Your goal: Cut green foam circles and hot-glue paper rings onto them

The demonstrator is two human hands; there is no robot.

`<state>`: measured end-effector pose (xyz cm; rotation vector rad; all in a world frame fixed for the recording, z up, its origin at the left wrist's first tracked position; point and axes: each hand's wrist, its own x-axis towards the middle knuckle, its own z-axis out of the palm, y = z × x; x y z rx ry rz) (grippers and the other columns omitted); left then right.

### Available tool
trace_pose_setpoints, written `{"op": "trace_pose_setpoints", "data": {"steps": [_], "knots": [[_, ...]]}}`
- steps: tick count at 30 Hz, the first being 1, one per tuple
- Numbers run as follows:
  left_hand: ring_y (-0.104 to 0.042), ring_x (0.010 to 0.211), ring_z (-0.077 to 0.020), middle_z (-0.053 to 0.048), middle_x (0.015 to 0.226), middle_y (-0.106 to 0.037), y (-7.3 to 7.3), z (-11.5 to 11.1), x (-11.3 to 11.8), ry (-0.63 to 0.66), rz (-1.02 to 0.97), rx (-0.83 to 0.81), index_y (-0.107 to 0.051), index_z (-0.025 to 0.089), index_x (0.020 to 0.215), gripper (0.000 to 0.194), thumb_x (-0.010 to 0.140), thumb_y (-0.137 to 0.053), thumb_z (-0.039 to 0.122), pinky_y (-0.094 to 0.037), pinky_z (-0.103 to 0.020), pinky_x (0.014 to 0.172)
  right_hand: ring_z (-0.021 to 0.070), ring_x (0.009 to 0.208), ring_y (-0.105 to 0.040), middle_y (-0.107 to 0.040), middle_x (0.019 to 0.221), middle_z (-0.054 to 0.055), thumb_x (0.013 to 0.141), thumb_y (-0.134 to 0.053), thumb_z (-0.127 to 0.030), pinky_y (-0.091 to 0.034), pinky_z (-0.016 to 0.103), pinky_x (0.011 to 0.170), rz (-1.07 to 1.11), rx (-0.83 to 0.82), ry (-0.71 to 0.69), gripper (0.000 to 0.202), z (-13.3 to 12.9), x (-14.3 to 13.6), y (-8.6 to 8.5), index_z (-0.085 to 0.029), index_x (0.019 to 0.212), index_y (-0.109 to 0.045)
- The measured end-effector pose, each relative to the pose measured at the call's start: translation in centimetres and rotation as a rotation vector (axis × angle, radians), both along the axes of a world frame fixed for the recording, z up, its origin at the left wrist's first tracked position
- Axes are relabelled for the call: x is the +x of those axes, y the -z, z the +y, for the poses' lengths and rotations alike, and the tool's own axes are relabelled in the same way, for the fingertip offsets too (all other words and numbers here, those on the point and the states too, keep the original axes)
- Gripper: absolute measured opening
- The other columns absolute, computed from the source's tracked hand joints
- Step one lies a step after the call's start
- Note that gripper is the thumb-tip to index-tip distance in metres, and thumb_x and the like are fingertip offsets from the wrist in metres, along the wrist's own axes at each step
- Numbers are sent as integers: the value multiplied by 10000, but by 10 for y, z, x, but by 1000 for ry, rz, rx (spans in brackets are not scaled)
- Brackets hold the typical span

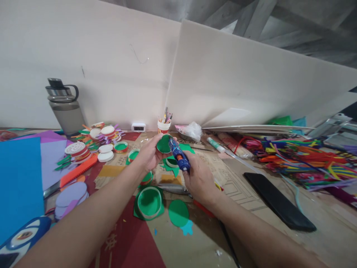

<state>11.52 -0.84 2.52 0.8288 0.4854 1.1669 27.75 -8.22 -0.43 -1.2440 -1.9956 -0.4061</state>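
Observation:
My left hand [151, 154] holds a small round cup with a green inside [164, 144], tilted so its opening faces me. My right hand [199, 178] is wrapped round a blue glue gun [180, 154], whose tip is at the cup's right rim. Below the hands, a ring-shaped cup piece [149, 202] rests on green sheet, with a flat green disc [179, 213] and a light blue cut-out [187, 227] beside it. More green-lined cup pieces [121, 146] lie left of my left hand. Scissors [173, 188] lie partly beneath my right hand.
A water bottle [65, 109] stands at the back left, near an orange cutter [79, 171] and lilac discs [71, 195]. A brush cup [164, 125] stands against the white board. Right are a black phone [279, 201] and a heap of colourful pipe cleaners [304, 160].

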Motion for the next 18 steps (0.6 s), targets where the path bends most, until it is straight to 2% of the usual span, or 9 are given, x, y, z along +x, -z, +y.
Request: {"op": "trace_pose_setpoints", "data": {"steps": [9, 18], "knots": [[-690, 897, -244, -146, 984, -721, 1, -1, 1, 34, -3, 3, -662, 114, 974, 271, 861, -541, 328, -573, -329, 666, 275, 897, -609, -661, 1020, 118, 800, -456, -127, -487, 398, 777, 0, -15, 10, 414, -2, -1, -1, -164, 1212, -482], [-689, 898, -240, -139, 1015, -718, -1, -5, 2, 59, 39, 25, -655, 112, 1016, 298, 875, -522, 339, -562, -304, 648, 274, 907, -592, -642, 1014, 133, 810, -440, -156, -481, 410, 792, -16, -34, -51, 435, -3, -2, -4, -135, 1243, -470]]}}
